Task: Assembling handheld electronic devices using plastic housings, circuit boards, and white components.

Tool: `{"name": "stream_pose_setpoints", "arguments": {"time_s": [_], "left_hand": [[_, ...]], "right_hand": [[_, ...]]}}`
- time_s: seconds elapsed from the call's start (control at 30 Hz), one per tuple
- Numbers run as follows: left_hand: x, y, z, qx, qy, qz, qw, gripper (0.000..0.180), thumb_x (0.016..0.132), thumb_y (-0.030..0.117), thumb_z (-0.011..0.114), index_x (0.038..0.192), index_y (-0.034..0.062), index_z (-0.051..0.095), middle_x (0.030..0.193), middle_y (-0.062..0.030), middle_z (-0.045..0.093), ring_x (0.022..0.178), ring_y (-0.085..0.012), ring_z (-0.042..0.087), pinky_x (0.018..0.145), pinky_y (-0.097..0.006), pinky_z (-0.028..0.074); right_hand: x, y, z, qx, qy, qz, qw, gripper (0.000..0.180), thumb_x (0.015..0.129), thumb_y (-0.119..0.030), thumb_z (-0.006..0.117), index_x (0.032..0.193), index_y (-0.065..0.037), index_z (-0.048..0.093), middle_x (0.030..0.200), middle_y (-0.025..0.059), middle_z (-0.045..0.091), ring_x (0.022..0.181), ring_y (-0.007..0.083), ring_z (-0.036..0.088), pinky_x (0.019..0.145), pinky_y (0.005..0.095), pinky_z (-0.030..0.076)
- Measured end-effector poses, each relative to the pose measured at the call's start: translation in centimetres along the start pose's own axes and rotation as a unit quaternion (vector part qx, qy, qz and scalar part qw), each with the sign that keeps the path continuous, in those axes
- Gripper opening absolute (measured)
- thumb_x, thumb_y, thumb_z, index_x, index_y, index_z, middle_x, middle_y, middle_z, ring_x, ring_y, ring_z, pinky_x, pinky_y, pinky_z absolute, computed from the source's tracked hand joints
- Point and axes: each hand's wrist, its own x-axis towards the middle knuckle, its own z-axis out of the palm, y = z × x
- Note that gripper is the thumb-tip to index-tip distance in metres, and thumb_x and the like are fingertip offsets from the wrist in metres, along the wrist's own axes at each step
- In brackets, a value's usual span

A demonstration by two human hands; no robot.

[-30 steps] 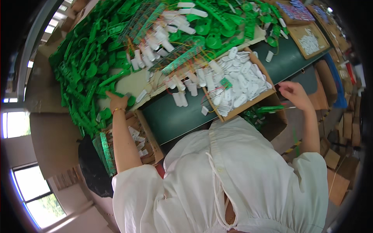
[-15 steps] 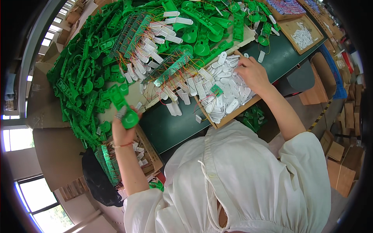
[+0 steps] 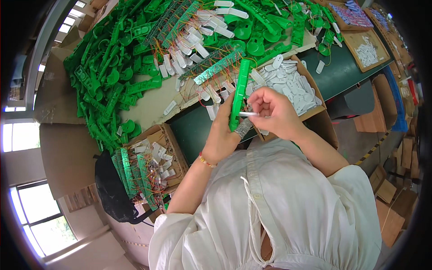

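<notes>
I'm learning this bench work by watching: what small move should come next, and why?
Probably bring the white piece gently onto the green part. The right hand pinches it right beside that part, which the left hand grips; whether the pieces already touch is unclear.

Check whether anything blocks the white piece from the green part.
Nothing visible stands between: the white piece, in the right hand, is close beside the green part in the left hand; whether they touch is unclear.
</notes>
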Motion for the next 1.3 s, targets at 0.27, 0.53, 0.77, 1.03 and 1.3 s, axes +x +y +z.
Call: {"name": "stream_pose_setpoints", "arguments": {"time_s": [0.27, 0.53, 0.77, 1.03, 1.3], "left_hand": [[-0.4, 0.1, 0.3, -0.050, 0.014, -0.014, 0.999, 0.074, 0.075, 0.014, 0.070, 0.134, 0.0002, 0.027, 0.118, -0.0104, 0.049, 0.105, -0.0163, 0.050, 0.089, -0.029, 0.041], [-0.4, 0.7, -0.2, 0.091, 0.043, 0.026, 0.995, 0.083, 0.068, 0.016, 0.074, 0.133, -0.0029, 0.026, 0.109, -0.0175, 0.048, 0.093, -0.0255, 0.055, 0.073, -0.031, 0.049], [-0.7, 0.7, 0.5, 0.149, 0.066, 0.062, 0.985, 0.084, 0.066, 0.014, 0.075, 0.131, -0.0064, 0.025, 0.110, -0.0202, 0.048, 0.095, -0.0314, 0.055, 0.077, -0.037, 0.048], [-0.7, 1.4, 0.4, 0.069, 0.051, 0.015, 0.996, 0.075, 0.070, 0.021, 0.073, 0.128, -0.0034, 0.031, 0.105, -0.0180, 0.049, 0.095, -0.0304, 0.054, 0.080, -0.037, 0.045], [-0.7, 1.4, 0.4, 0.092, 0.055, 0.030, 0.994, 0.070, 0.072, 0.022, 0.071, 0.126, -0.0034, 0.033, 0.102, -0.0177, 0.048, 0.089, -0.0312, 0.054, 0.079, -0.037, 0.045]], "right_hand": [[0.4, -0.2, 1.2, 0.298, 0.103, 0.073, 0.946, 0.035, 0.071, 0.001, 0.069, 0.099, -0.002, 0.047, 0.084, 0.0054, 0.059, 0.073, 0.0096, 0.058, 0.064, 0.0216, 0.048], [0.5, -0.8, -0.1, 0.236, 0.086, 0.061, 0.966, 0.041, 0.070, -0.003, 0.073, 0.100, 0.001, 0.045, 0.077, 0.0109, 0.063, 0.069, 0.0131, 0.061, 0.059, 0.0233, 0.050], [0.4, -0.2, 1.5, 0.286, 0.116, 0.089, 0.947, 0.037, 0.069, -0.001, 0.072, 0.094, -0.004, 0.045, 0.074, 0.0087, 0.063, 0.063, 0.0121, 0.060, 0.055, 0.0226, 0.048], [0.4, -0.4, 1.8, 0.328, 0.132, 0.046, 0.934, 0.031, 0.071, 0.001, 0.070, 0.086, -0.007, 0.044, 0.076, 0.0096, 0.063, 0.065, 0.0126, 0.060, 0.058, 0.0236, 0.050], [0.4, -0.8, 2.0, 0.319, 0.136, 0.038, 0.937, 0.033, 0.070, 0.002, 0.070, 0.082, -0.007, 0.041, 0.075, 0.0090, 0.061, 0.067, 0.0127, 0.060, 0.060, 0.0236, 0.051]]}}
